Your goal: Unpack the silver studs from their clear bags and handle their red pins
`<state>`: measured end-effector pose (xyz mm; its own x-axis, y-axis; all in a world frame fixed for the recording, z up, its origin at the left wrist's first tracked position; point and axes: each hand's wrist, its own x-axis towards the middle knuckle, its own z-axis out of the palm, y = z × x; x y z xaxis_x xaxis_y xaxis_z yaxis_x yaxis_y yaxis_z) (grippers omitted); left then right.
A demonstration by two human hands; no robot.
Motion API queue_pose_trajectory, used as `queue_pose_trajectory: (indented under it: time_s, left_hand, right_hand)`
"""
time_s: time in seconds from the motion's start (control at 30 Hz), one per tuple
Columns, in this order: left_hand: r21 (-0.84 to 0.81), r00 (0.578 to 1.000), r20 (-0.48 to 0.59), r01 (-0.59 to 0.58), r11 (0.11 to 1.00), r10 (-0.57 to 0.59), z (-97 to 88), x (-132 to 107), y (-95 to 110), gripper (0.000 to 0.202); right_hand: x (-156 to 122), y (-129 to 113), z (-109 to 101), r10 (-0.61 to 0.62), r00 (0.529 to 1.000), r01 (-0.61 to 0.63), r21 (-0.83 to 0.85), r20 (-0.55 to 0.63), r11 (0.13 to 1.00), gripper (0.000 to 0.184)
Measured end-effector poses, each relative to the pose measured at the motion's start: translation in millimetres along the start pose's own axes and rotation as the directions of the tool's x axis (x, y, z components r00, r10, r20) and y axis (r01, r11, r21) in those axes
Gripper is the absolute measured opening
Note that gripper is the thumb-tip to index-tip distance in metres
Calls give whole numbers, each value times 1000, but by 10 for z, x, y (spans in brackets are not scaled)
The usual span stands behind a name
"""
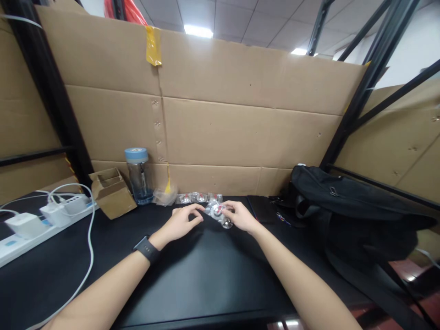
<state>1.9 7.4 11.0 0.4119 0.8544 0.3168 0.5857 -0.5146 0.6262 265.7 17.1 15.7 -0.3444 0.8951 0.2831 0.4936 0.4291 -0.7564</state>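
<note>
Both my hands meet at the far middle of a black table [206, 270]. My left hand [182, 222], with a black watch on its wrist, has its fingers curled and pinches the left edge of a small clear plastic packet [217, 211] with a red and white item inside. My right hand [240, 216] grips the same packet from the right, fingers closed round it. Behind the hands, several more such packets [197, 198] lie in a row against the cardboard wall.
A clear bottle with a blue lid [138, 176] and a small open cardboard box [112, 192] stand at the back left. A white power strip [37, 224] with plugs and cables lies at far left. A black backpack [347, 206] and a dark flat case [261, 208] sit on the right.
</note>
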Motion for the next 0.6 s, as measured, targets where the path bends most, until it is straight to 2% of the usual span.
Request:
queue_pose_trajectory:
  time_s: [0.1, 0.13, 0.27, 0.37, 0.43, 0.47, 0.53, 0.6]
  left_hand:
    - [113, 1000, -16, -1, 994, 3, -35, -32, 66, 27]
    - [139, 1000, -14, -4, 990, 6, -45, -39, 77, 27]
    - [220, 1000, 1, -30, 975, 31, -65, -53, 52, 25]
    - [267, 997, -8, -75, 961, 81, -78, -54, -10, 24]
    - [297, 994, -22, -95, 950, 106, -105, -51, -53, 24]
    - [312, 993, -30, -101, 945, 116, -127, -48, -74, 23]
    - [340, 991, -51, -103, 935, 127, -182, -39, -112, 21]
    - [360, 989, -70, -97, 928, 130, -242, -29, -147, 19]
  right_hand:
    - [68, 121, -221, 134, 981, -174, -347, -137, 922, 26]
    - [96, 163, -282, 167, 976, -211, -414, -142, 885, 26]
    - [220, 309, -362, 324, 939, -333, -553, -117, 764, 27]
    - [271, 365, -299, 329, 921, -383, -647, -211, 659, 29]
    - [259, 366, -260, 226, 935, -353, -697, -272, 624, 31]
    - [240, 358, -248, 166, 949, -310, -713, -267, 628, 30]
    - [184, 332, -240, 84, 980, -192, -723, -183, 664, 26]
    - [130, 315, -238, 70, 994, -108, -719, -83, 687, 22]
